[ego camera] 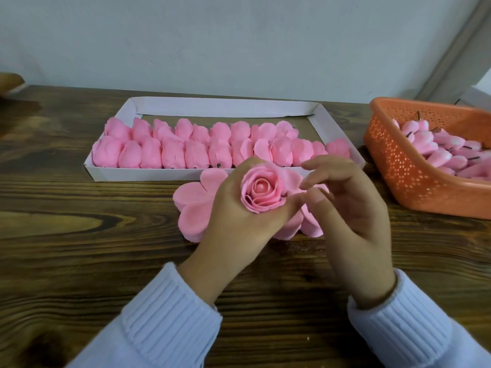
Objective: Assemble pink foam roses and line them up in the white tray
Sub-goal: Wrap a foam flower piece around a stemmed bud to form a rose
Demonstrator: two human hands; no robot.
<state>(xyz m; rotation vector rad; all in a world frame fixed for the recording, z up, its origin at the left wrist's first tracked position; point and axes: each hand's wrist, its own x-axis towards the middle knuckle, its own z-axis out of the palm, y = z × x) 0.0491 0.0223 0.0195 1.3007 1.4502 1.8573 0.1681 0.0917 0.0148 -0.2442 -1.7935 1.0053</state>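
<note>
Currently: rose being shaped in hand, not yet trayed

Left hand (239, 224) grips the assembled rose (263, 193) from below, bloom up, above loose petal sheets (192, 208) on the table. Right hand (353, 213) is slack-fingered just beside the bloom, with no grip visible. White tray (225, 107) holds two rows; room remains at far right. Judged next: lay the rose there, petals uncrushed.

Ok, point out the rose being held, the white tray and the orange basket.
rose (261, 192), head view, its spiral centre.
white tray (225, 107), head view, its far wall.
orange basket (398, 160), head view, its perforated side wall.
</note>
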